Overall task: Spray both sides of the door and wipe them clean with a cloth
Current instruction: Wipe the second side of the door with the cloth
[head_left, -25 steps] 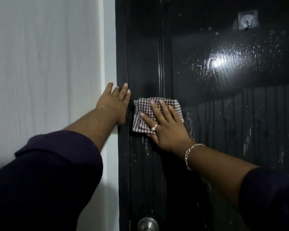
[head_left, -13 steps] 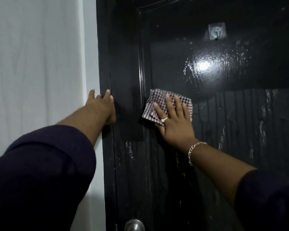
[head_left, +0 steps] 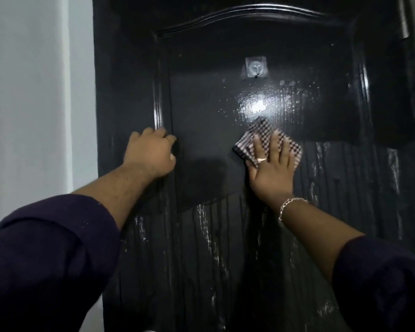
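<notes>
A glossy black panelled door (head_left: 201,104) fills the view, wet with spray drops in the middle and runs of liquid lower down. My right hand (head_left: 271,171) lies flat with straight fingers on a folded brown-and-white checked cloth (head_left: 256,135), pressing it to the panel just below a bright reflection. My left hand (head_left: 149,154) rests against the door at the panel's left moulding, fingers curled, holding nothing. No spray bottle is in view.
A clear stick-on hook (head_left: 255,68) sits on the door above the cloth. A white wall (head_left: 34,92) runs along the door's left edge. Dark sleeves cover both forearms.
My right hand has slid the cloth right and upward across the panel. My left hand left the door's left edge and now rests, fingers curled, on the moulding. The view swung left, showing more of the door.
</notes>
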